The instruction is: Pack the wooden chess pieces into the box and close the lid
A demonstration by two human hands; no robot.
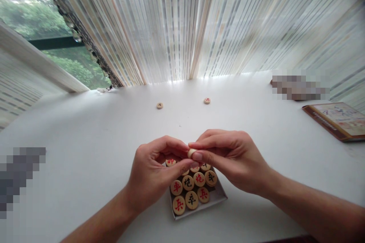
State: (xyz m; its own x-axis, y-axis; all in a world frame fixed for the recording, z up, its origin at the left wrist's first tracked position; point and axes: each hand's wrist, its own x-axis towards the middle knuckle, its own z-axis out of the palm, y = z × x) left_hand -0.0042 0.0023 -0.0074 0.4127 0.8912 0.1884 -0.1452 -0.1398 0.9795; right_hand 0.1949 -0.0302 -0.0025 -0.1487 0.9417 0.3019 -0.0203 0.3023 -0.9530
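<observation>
A small round wooden Chinese chess piece (192, 153) is pinched on edge between the fingertips of my left hand (159, 171) and my right hand (236, 157). Its face cannot be read from here. Just below, a shallow cardboard box (219, 199) holds several Chinese chess pieces with red or black characters, such as a red-marked piece (179, 205) and a black-marked one (191, 200). My hands cover the box's far rows. A gap shows at its near right corner.
Two loose chess pieces lie farther off on the white table (99, 133): a black-marked one (159, 105) and a red-marked one (207, 100). A brown flat box (339, 121) lies at the right. Striped curtains (171, 26) hang behind.
</observation>
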